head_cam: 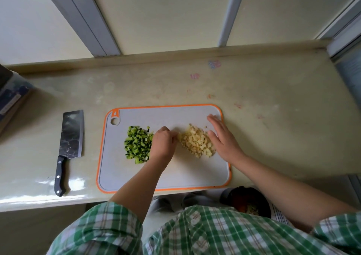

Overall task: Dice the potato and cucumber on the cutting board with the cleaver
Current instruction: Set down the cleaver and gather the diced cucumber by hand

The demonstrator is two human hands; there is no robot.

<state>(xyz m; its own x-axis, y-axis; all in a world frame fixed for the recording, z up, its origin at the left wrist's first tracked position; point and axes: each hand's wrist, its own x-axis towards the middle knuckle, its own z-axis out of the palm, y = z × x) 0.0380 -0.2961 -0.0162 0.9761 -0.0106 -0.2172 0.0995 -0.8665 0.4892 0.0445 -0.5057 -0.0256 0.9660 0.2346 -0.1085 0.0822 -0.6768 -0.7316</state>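
Left hand (pixel 163 143): fingers curled, knuckles up, fingertips against the near-left edge of the diced potato (pixel 197 143). Whether the fingers pinch any dice cannot be told. Right hand (pixel 222 137): fingers straight and spread, palm down, its inner edge against the right side of the same pile. The two hands are apart and bracket the potato pile between them.

The diced cucumber (pixel 137 144) lies in a separate pile just beyond the left hand's outer side, touching the back of that hand or very close to it. Both piles rest on the cutting board (pixel 166 114) – grey with an orange rim – which lies flat under both hands, its hanging hole at the corner beyond the cucumber.

The cleaver (pixel 70 137) lies flat on the counter (pixel 273 117), well to the outer side of the left hand and off the board – blade away from the person, black handle towards the counter's near edge. Neither hand touches it.
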